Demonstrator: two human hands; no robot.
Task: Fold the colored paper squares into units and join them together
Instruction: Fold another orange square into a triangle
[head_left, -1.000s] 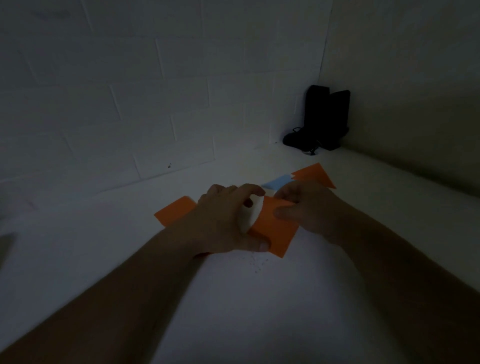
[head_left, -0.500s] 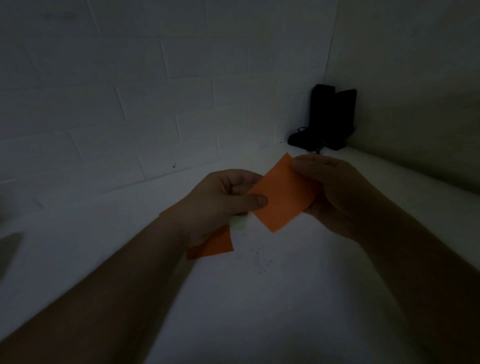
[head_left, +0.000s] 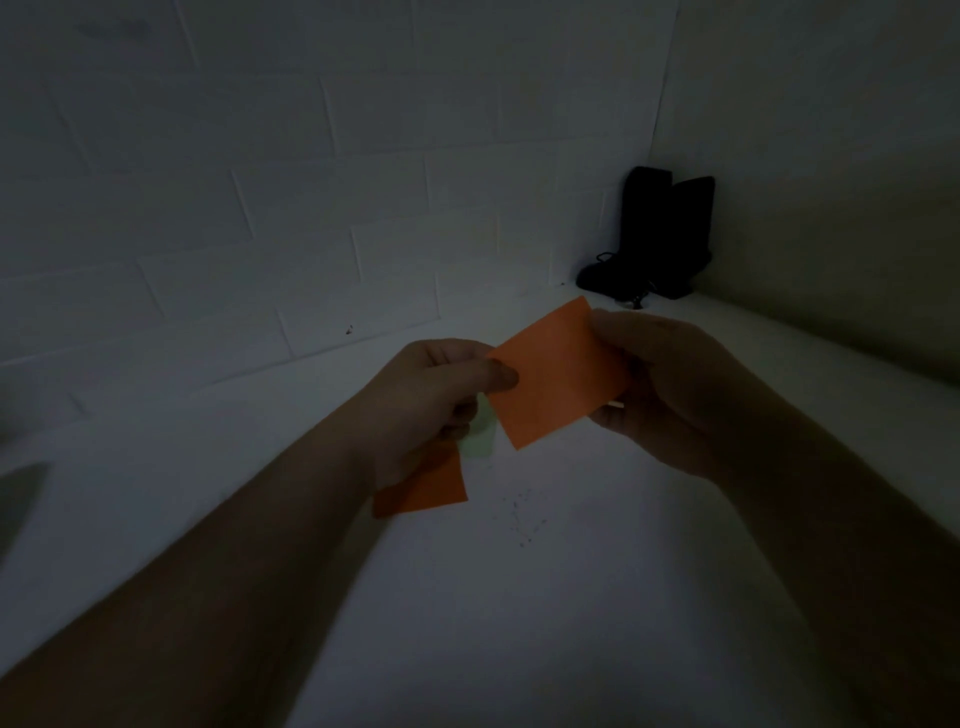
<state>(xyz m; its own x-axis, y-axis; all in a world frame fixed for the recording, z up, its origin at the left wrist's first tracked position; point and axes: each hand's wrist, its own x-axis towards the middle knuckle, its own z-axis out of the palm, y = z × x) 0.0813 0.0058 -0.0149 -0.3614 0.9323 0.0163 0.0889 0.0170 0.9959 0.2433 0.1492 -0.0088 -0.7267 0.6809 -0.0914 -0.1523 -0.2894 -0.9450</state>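
Observation:
An orange paper square (head_left: 556, 376) is held up in the air between both hands, above the white table. My left hand (head_left: 434, 400) pinches its left corner between thumb and fingers. My right hand (head_left: 660, 384) grips its right side, with the fingers behind the sheet. A second orange paper (head_left: 428, 488) lies on the table under my left wrist, partly hidden. A pale green paper (head_left: 480, 434) shows just beside it, below my left hand.
The white table (head_left: 519, 597) runs into a corner of white brick walls. A black object with a cord (head_left: 657, 239) stands in that far right corner. Small dark specks (head_left: 522, 514) lie on the table below the papers.
Both hands lifted the orange square off the table and raised it. The blue piece and the far orange piece are out of sight behind my hands and the sheet.

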